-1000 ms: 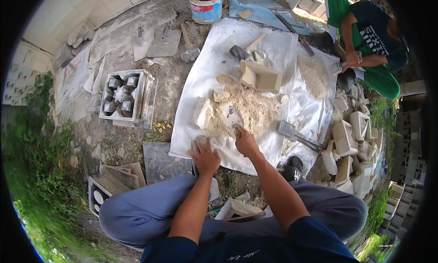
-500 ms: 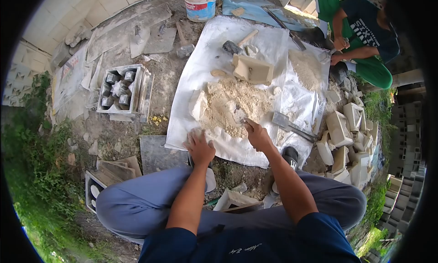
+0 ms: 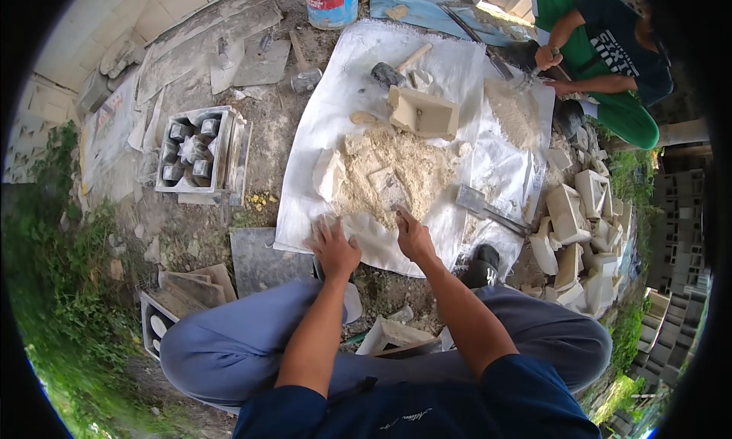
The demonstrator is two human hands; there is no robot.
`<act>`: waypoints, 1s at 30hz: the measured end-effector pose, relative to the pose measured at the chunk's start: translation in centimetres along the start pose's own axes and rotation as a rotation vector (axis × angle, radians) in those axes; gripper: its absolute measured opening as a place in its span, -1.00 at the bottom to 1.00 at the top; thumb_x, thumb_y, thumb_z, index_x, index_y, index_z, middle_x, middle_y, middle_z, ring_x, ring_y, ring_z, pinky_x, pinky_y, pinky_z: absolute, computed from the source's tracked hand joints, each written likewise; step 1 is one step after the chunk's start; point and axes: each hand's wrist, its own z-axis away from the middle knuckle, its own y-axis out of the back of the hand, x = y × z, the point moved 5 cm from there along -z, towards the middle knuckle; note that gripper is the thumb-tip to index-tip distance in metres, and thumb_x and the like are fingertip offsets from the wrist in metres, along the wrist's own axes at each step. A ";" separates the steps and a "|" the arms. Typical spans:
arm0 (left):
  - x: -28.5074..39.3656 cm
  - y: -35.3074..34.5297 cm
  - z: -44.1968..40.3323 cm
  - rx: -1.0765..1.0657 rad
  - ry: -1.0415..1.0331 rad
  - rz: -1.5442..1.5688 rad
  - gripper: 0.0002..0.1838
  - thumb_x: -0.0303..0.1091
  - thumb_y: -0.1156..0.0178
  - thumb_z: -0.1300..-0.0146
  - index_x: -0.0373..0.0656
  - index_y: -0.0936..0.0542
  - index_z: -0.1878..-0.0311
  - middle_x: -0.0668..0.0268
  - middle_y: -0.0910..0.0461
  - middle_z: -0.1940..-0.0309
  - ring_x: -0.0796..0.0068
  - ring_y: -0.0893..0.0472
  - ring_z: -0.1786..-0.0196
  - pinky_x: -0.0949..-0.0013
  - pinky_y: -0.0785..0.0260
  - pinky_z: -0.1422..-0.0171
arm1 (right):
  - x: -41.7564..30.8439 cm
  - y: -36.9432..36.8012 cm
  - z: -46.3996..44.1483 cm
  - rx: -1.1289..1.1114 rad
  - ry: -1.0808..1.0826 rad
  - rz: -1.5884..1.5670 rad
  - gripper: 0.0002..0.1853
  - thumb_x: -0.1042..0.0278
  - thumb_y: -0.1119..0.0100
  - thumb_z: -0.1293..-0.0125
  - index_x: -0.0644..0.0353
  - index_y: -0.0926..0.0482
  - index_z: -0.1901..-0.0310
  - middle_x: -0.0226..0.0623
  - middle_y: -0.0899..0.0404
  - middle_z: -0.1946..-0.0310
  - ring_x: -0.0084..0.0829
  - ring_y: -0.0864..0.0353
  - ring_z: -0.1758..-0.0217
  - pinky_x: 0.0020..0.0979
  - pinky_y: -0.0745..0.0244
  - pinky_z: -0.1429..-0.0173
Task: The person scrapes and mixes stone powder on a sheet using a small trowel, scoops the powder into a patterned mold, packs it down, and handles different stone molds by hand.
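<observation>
My right hand [image 3: 415,239] is closed round the handle of a flat, square-bladed trowel [image 3: 390,186]. The blade lies on a heap of pale crumbly material [image 3: 436,163], with dust on its face. My left hand [image 3: 333,248] rests with fingers spread on the near edge of a white woven sheet [image 3: 301,210], left of the heap. A pale block chunk [image 3: 329,174] stands at the heap's left side, and a broken hollow block piece [image 3: 424,113] lies at its far side.
A hammer [image 3: 488,207] lies right of the heap, beside piled broken blocks [image 3: 568,214]. A metal block mould [image 3: 197,151] stands at left and a paint bucket [image 3: 332,8] at the back. Another person [image 3: 610,54] works at upper right with a tool.
My right hand has shifted slightly left and nearer to me, and more of the trowel blade now shows. My left hand stays in place. The other person's upper hand has shifted left and up.
</observation>
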 end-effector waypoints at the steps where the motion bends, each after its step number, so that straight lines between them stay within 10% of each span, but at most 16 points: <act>1: 0.1 0.0 -0.1 -0.003 0.000 -0.020 -0.25 -0.02 -0.22 -0.37 0.14 -0.26 -0.59 0.03 0.10 -0.68 -0.12 0.13 -0.71 -0.53 0.39 -0.62 | -0.5 0.2 -1.6 -0.003 -0.004 -0.003 -0.54 0.09 0.08 -0.63 -0.03 -0.42 -0.46 0.13 -0.72 0.02 0.11 -0.77 0.20 -0.07 -0.70 0.11; 3: 0.0 -0.4 0.2 -0.017 -0.001 -0.042 -0.24 -0.02 -0.23 -0.37 0.14 -0.25 -0.59 0.03 0.09 -0.68 -0.14 0.13 -0.71 -0.55 0.38 -0.61 | -2.7 1.7 -3.5 -0.085 -0.088 -0.090 -0.54 0.06 0.08 -0.63 -0.04 -0.43 -0.45 0.08 -0.74 0.18 0.01 -0.73 0.48 -0.14 -0.64 0.44; 8: 0.0 -0.2 0.1 -0.016 -0.016 0.007 -0.24 -0.05 -0.19 -0.37 0.04 -0.23 -0.61 -0.02 0.15 -0.69 -0.17 0.17 -0.71 -0.53 0.46 -0.63 | -0.6 2.0 -2.2 -0.134 -0.159 -0.101 -0.58 0.13 0.11 -0.61 -0.03 -0.47 -0.40 0.20 -0.73 0.22 0.11 -0.75 0.41 -0.06 -0.65 0.42; 10: 0.1 0.2 0.2 -0.029 -0.001 0.009 -0.24 -0.05 -0.19 -0.38 0.05 -0.23 -0.60 -0.01 0.15 -0.69 -0.16 0.17 -0.71 -0.53 0.46 -0.63 | 4.6 -0.2 -1.4 0.276 0.369 0.074 -0.54 0.08 0.06 -0.62 0.02 -0.44 -0.43 0.10 -0.73 0.30 -0.11 -0.70 0.58 -0.19 -0.60 0.53; 12: 0.4 0.1 0.0 -0.036 0.006 0.017 -0.24 -0.05 -0.19 -0.38 0.05 -0.24 -0.60 0.00 0.15 -0.69 -0.15 0.16 -0.71 -0.52 0.46 -0.63 | 3.0 1.4 -1.0 0.276 0.368 0.069 -0.55 0.09 0.06 -0.62 0.02 -0.45 -0.42 0.11 -0.73 0.31 -0.15 -0.70 0.58 -0.19 -0.60 0.54; 14: 0.0 -0.6 0.1 -0.020 0.015 -0.039 -0.25 -0.04 -0.18 -0.38 0.08 -0.23 -0.61 0.03 0.15 -0.69 -0.14 0.17 -0.72 -0.51 0.44 -0.64 | -1.6 4.5 -0.9 -0.108 -0.188 -0.020 -0.58 0.13 0.10 -0.62 0.00 -0.49 -0.38 0.15 -0.74 0.21 -0.01 -0.75 0.46 -0.12 -0.66 0.44; 20: -0.2 0.0 0.5 -0.032 -0.006 0.051 -0.26 -0.03 -0.17 -0.40 0.10 -0.24 -0.61 0.05 0.13 -0.70 -0.11 0.17 -0.72 -0.47 0.46 -0.66 | -4.7 8.2 -0.4 -0.072 -0.130 -0.091 -0.56 0.13 0.08 -0.63 0.01 -0.45 -0.42 0.11 -0.73 0.31 -0.13 -0.66 0.63 -0.15 -0.60 0.54; 22: -0.2 0.0 0.4 -0.036 0.013 0.041 -0.26 -0.03 -0.17 -0.40 0.10 -0.24 -0.61 0.05 0.14 -0.70 -0.11 0.17 -0.72 -0.46 0.46 -0.66 | -3.2 8.4 2.4 -0.018 -0.129 -0.120 -0.52 0.08 0.06 -0.64 0.01 -0.42 -0.47 -0.05 -0.72 0.35 -0.20 -0.71 0.50 -0.18 -0.63 0.39; 26: 0.4 0.3 0.3 -0.069 0.046 0.002 -0.26 -0.02 -0.17 -0.39 0.08 -0.25 -0.61 0.05 0.14 -0.70 -0.11 0.16 -0.72 -0.47 0.45 -0.66 | 4.0 5.0 6.8 0.059 -0.123 -0.150 -0.52 0.07 0.04 -0.63 0.04 -0.43 -0.46 0.01 -0.64 -0.24 0.00 -0.64 -0.29 -0.19 -0.48 -0.36; 30: 0.4 0.0 0.2 -0.048 0.028 -0.014 -0.26 -0.03 -0.16 -0.39 0.06 -0.26 -0.60 0.02 0.14 -0.70 -0.15 0.15 -0.72 -0.50 0.47 -0.65 | 6.2 1.9 6.9 0.088 -0.135 -0.220 -0.52 0.10 0.05 -0.64 0.06 -0.42 -0.46 0.02 -0.68 -0.18 0.04 -0.64 -0.29 -0.18 -0.49 -0.34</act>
